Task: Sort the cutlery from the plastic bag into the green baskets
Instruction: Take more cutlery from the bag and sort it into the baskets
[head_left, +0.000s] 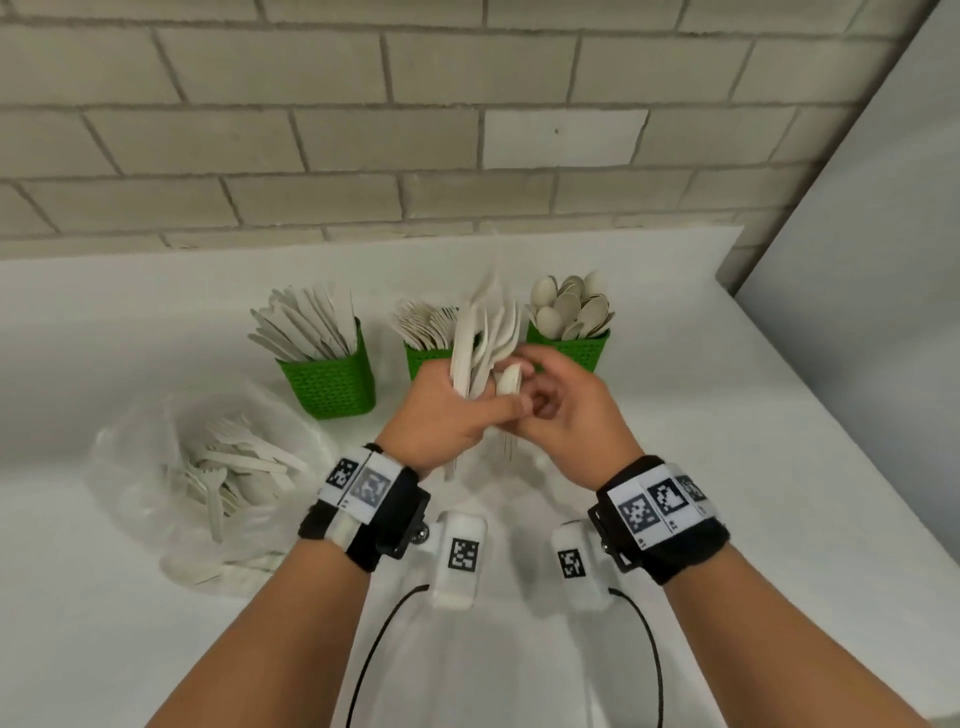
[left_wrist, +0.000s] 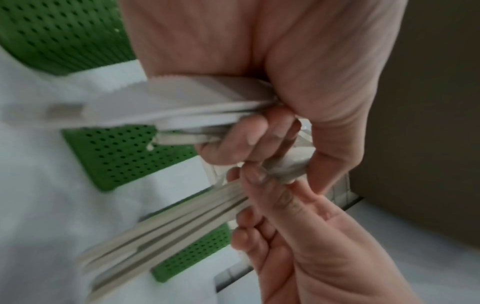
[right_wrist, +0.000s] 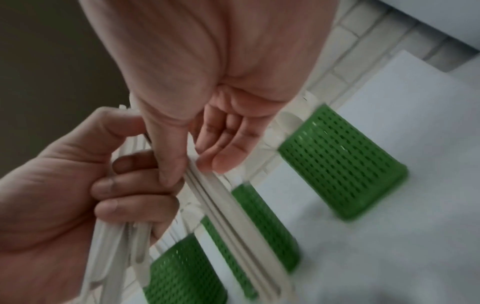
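A bundle of pale cutlery (head_left: 480, 343) stands upright in the left hand (head_left: 447, 415), whose fingers (left_wrist: 233, 135) are curled tight around the handles. The bundle is raised above the counter (head_left: 727, 467), in front of the middle basket. The right hand (head_left: 566, 410) meets it from the side, thumb and fingers (right_wrist: 228, 152) pinching one piece (left_wrist: 288, 166) at the edge of the bundle.

The head view alone shows the whole layout: three green baskets in a row near the brick wall (head_left: 363, 130), the left basket (head_left: 330, 382) with flat knife-like pieces, the middle basket (head_left: 423, 358) with forks, the right basket (head_left: 571, 348) with spoons. A clear plastic bag (head_left: 208, 483) with more cutlery lies on the counter to the left of the left hand, well apart from the baskets.

The left wrist view shows the handles splayed into two fans below the grip, and the rounded end of the pinched piece held between the right thumb and fingertips. The right wrist view shows the long handles passing under the right thumb, with the perforated basket walls behind. Both wrist views are blurred, so which kind of piece is pinched cannot be told.
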